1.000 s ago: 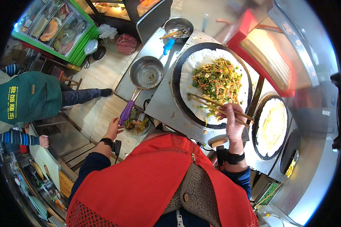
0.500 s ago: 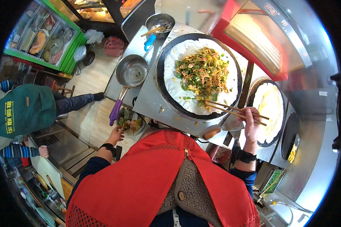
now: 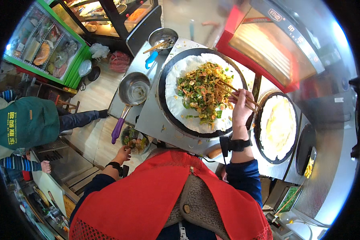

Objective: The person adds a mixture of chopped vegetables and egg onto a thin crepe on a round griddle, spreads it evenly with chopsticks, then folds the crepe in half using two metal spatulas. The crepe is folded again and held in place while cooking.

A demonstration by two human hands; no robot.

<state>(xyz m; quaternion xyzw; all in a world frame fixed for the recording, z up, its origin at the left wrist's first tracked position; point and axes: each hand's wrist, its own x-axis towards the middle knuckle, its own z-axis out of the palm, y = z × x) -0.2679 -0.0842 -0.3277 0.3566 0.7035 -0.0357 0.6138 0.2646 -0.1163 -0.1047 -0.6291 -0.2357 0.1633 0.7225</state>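
Chopsticks (image 3: 229, 86) with tips hidden in filling (image 3: 198, 89), co-worker (image 3: 32, 120) cut off

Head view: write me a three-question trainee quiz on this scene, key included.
1. Which hand holds the chopsticks?
2. True or false: the chopped mix lies on a round white crepe.
3. Pick one: the pan nearest the left hand has a handle that is A) green, B) purple, C) orange.

Key: 1. The right hand. 2. True. 3. B.
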